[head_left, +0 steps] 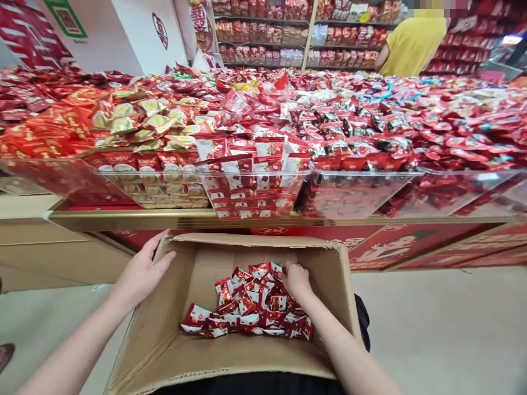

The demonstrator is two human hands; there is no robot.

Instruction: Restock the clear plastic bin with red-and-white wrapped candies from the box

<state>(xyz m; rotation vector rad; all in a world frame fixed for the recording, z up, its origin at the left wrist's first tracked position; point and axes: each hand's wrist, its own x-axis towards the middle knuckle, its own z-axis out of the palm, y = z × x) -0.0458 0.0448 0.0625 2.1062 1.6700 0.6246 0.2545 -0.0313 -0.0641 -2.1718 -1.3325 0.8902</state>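
An open cardboard box (pixel 230 364) is tilted toward me below the display counter. My left hand (pixel 142 274) grips the box's upper left corner, thumb over the rim and fingers mostly behind the wall. Inside, a heap of small red-and-white candy packets (pixel 251 299) lies on the bottom. Reaching over the box's right side, my right hand (pixel 297 280) has its fingers curled on a packet (pixel 276 270) at the heap's upper right edge. Part of that packet is hidden by the fingers.
Clear plastic bins of wrapped candies line the counter (pixel 197 221). Directly ahead, one bin (pixel 255 192) holds similar red-and-white packets; a bin (pixel 354 186) of dark-and-red ones is to its right. Behind stand stocked shelves (pixel 263 38) and a person in a yellow top (pixel 414 46).
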